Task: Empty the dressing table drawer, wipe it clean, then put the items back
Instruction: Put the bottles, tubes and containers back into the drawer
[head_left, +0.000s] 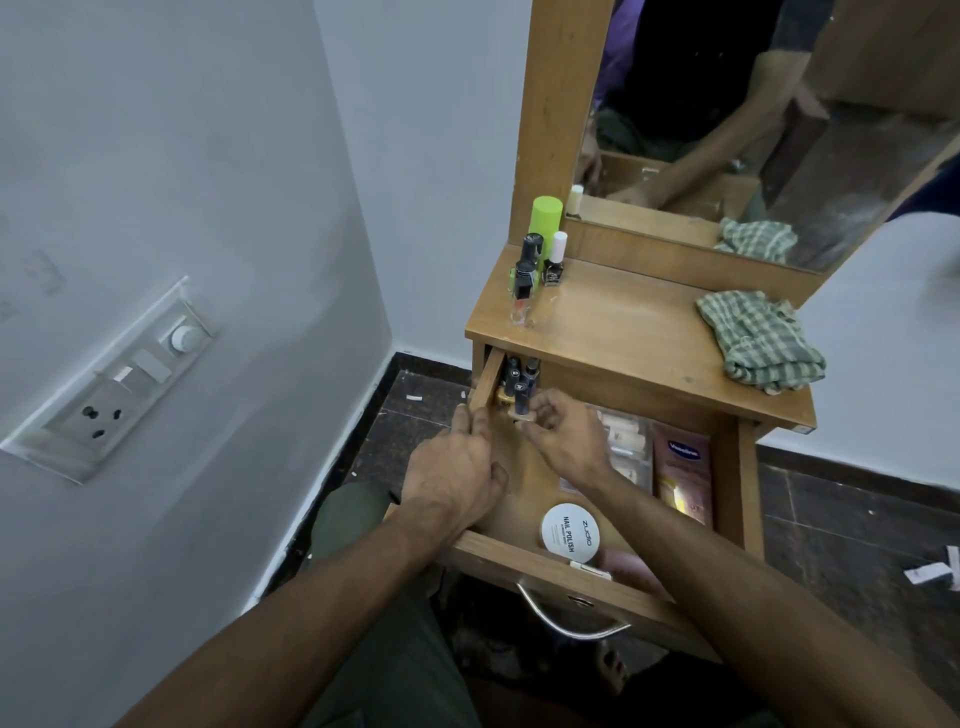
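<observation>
At frame centre, the open drawer (737, 483) holds nail polish bottles (521, 382) at its back left corner. The right hand (563, 441) pinches 1 bottle; the left hand (452, 467) rests on the drawer's left wall. A checked cloth (761, 348) lies on the tabletop (613, 332), right.

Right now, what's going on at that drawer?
A person is unloading the open drawer. The right hand pinches a nail polish bottle at its back left corner, while the left hand rests on the drawer's left wall. Three bottles already stand on the tabletop, and a checked cloth waits there.
</observation>
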